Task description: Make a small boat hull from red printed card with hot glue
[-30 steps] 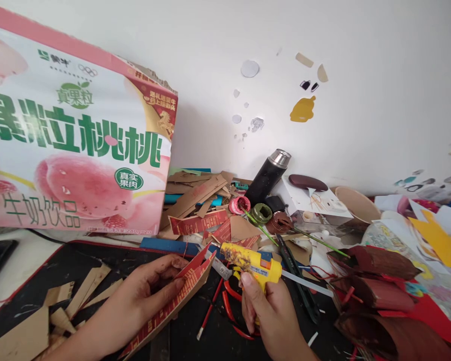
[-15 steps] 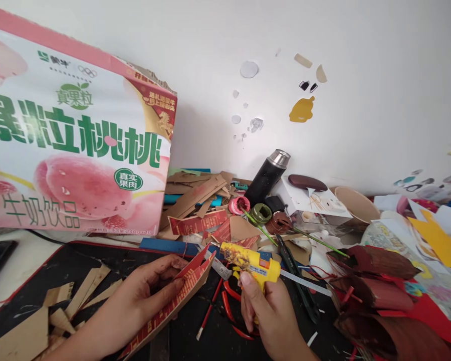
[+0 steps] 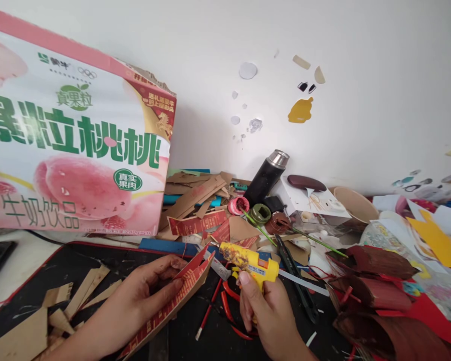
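1 glue gun (image 3: 250, 260), lower centre of frame: nozzle pointing left, slightly up; gripped in right hand (image 3: 263, 303).
1 strip (image 3: 173, 302), lower centre-left: long axis slanting up-right, pinched in left hand (image 3: 148, 288).

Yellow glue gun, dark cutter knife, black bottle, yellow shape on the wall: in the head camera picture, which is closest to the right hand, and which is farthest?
1. Yellow glue gun: held in the right hand.
2. Dark cutter knife: just right of that hand.
3. Black bottle: farther back.
4. Yellow shape: highest, on the wall.
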### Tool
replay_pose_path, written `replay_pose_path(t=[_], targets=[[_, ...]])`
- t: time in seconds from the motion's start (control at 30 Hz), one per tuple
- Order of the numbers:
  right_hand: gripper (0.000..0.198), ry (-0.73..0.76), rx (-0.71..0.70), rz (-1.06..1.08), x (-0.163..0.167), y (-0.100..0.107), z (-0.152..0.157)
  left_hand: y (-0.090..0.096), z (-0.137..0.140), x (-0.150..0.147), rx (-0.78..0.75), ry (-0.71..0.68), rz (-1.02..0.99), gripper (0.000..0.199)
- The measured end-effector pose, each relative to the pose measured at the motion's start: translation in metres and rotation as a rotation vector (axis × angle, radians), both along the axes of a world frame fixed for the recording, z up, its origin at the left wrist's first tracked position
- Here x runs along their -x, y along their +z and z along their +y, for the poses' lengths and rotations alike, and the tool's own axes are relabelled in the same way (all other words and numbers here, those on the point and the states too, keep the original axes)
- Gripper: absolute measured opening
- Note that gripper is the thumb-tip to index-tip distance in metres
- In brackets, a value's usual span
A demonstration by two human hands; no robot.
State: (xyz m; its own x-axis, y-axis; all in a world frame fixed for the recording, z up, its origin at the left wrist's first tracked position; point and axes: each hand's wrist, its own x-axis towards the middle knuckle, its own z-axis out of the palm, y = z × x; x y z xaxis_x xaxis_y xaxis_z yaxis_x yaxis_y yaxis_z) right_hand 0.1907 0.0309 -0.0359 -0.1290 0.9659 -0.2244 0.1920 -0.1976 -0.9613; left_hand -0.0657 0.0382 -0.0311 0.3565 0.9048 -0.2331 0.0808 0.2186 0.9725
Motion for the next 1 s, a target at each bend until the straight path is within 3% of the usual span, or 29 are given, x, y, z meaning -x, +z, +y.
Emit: replay_pose_path(t=[1.0], targets=[[0.072,-0.015,-0.006,-0.021,0.0026,0.0021,0.0003,-0.0008,-0.0010,-0.0003,-0.005,0.006,0.006,0.034]])
